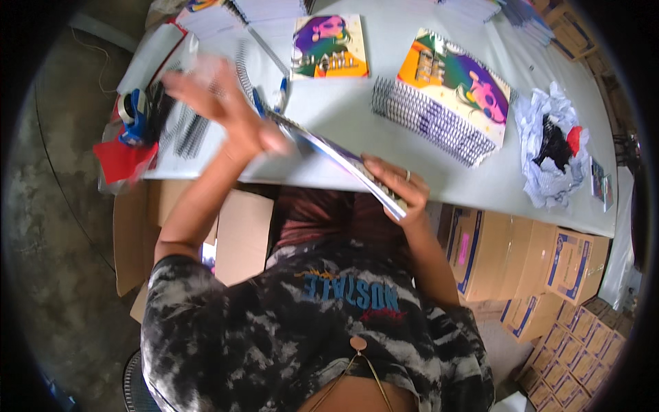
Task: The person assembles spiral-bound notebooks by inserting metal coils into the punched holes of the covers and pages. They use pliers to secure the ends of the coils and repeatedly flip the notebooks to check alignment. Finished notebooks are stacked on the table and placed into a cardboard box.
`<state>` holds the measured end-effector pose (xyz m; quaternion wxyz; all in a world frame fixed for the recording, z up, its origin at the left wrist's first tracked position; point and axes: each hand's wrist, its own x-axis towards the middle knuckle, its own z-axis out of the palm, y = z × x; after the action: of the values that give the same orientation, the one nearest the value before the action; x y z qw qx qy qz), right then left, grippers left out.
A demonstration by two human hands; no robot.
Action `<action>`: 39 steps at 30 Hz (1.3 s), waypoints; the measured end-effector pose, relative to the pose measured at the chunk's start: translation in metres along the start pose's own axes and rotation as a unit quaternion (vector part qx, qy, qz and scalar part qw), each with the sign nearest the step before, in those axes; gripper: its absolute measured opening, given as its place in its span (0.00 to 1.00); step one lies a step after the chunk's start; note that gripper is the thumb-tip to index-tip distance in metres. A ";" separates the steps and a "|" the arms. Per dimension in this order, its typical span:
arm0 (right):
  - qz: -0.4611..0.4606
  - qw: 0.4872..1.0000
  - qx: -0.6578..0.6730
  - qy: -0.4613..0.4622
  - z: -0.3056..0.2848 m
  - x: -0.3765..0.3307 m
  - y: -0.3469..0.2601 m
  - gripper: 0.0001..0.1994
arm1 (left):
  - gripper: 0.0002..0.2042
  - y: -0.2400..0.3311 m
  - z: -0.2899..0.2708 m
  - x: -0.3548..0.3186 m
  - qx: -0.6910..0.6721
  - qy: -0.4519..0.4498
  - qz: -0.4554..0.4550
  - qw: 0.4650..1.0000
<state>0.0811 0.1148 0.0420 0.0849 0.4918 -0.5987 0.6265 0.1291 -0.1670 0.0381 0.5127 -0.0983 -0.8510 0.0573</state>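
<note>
Over the table's front edge, my right hand [398, 185] grips a thin notebook [336, 158], which tilts so that mostly its page edges show. My left hand [223, 103] is raised near the notebook's far end, smeared by motion, with its fingers spread and nothing seen in them. Below and beside it lie loose black spiral binding coils [192, 130]. A blue-handled tool [281, 95], possibly pliers, rests just beyond the notebook's far end. One notebook with a colourful illustrated cover [329, 47] lies flat at the back. To its right stands a stack of spiral-bound notebooks [446, 99].
A blue tape dispenser [134, 117] and red plastic [123, 158] sit at the table's left edge. On the right lies a crumpled whitish bag [549, 151] holding black and red pieces. Paper stacks [467, 9] line the back. Cardboard boxes [508, 250] stand below the white table [316, 113].
</note>
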 end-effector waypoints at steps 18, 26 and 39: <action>-0.024 0.999 -0.026 -0.011 -0.001 0.006 0.006 0.17 | 0.57 0.045 -0.001 -0.019 -0.097 -0.057 0.059 0.992; -0.020 0.999 -0.034 0.005 0.002 0.004 0.007 0.16 | 0.53 0.076 -0.032 0.013 -0.214 -0.042 0.169 0.961; -0.036 0.998 -0.037 -0.021 0.016 0.012 0.005 0.20 | 0.51 0.074 -0.002 -0.011 -0.210 -0.087 0.040 0.973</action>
<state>0.0796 0.0946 0.0436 0.1127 0.5227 -0.6048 0.5902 0.1441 -0.0973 0.0147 0.4015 -0.2329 -0.8808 -0.0939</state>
